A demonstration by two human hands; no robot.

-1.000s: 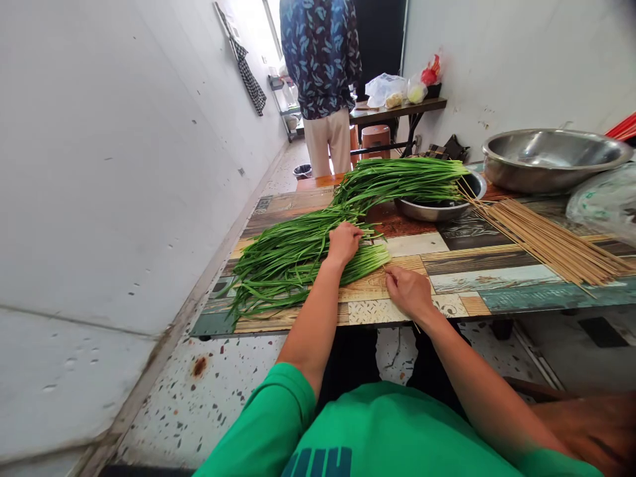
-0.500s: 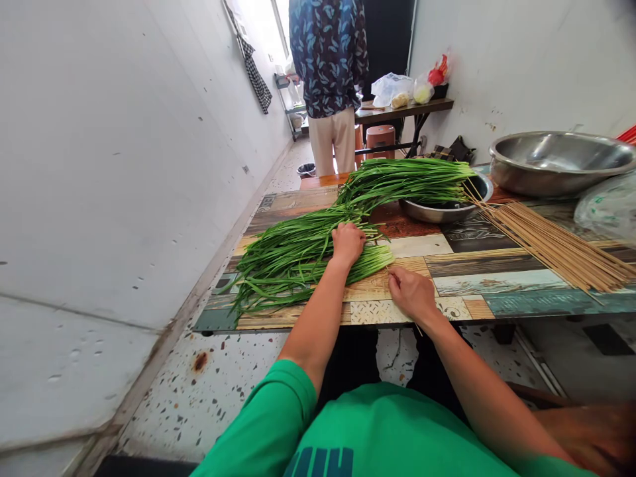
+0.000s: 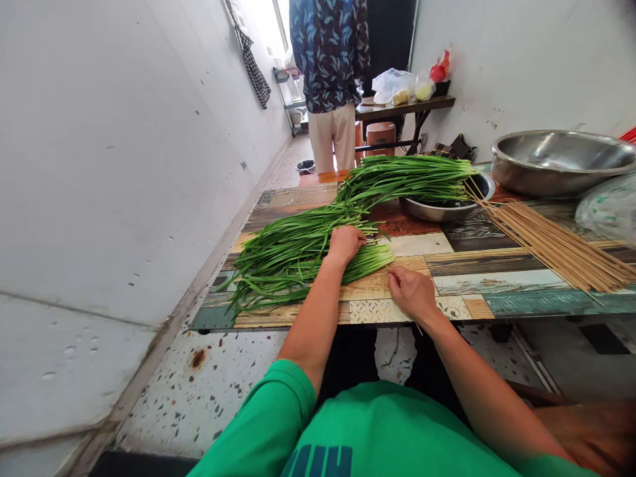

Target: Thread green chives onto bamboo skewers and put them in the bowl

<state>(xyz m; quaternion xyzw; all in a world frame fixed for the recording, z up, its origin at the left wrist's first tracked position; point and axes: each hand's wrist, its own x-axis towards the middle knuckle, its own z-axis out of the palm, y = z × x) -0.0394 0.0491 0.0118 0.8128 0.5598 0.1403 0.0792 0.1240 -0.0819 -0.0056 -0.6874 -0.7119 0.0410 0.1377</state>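
Long garlic chives (image 3: 288, 248) lie in a spread pile on the wood-patterned table, leaves to the left and pale stem ends to the right. My left hand (image 3: 345, 244) is over the stem part, its fingers closed on some chives; the fingertips are partly hidden. Just right of the stem ends, my right hand (image 3: 411, 289) is closed round a thin bamboo skewer (image 3: 420, 329). One end pokes out below the hand near the table's front edge, and the other points toward the stems. Most of the skewer is covered by my fingers.
More chives (image 3: 407, 175) rest across a metal bowl (image 3: 437, 211). Many bamboo skewers (image 3: 561, 245) lie at the right, beside a large steel basin (image 3: 561, 179) and a plastic bag (image 3: 609, 205). A person (image 3: 330, 79) stands beyond the table; a wall (image 3: 99, 165) runs along the left.
My left hand has shifted slightly, its fingertips now at the stem ends of the chives. My right hand stays in place with the skewer. The camera view has moved a little.
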